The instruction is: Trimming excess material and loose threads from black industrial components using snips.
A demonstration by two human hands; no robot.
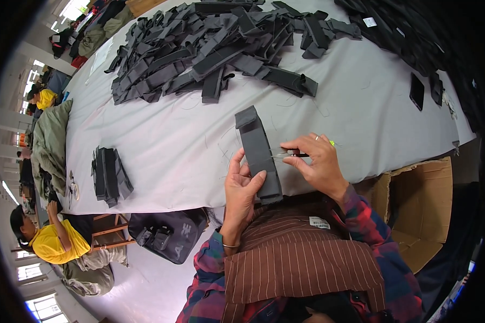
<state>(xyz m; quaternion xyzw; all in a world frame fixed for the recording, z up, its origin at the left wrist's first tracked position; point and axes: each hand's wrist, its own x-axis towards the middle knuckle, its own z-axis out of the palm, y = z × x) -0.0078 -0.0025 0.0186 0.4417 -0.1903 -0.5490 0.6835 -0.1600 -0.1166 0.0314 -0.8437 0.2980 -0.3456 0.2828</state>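
Observation:
My left hand point(241, 188) grips a dark grey fabric strip point(257, 142) near its lower end, thumb on top and fingers beneath. The strip points away from me over the table's near edge, with a folded flap at its far end. In my right hand point(318, 161) is a pair of thread snips point(283, 153), pinched between thumb and fingers. Their metal blades touch or lie very close to the strip's right edge; part of the handle is hidden by my fingers.
A large heap of similar dark strips point(215, 51) covers the far table point(167, 140). A small stack of strips point(109, 175) lies at left, a phone point(416, 91) at right. An open cardboard box point(423, 207) stands below right. Someone in yellow point(62, 242) sits at left.

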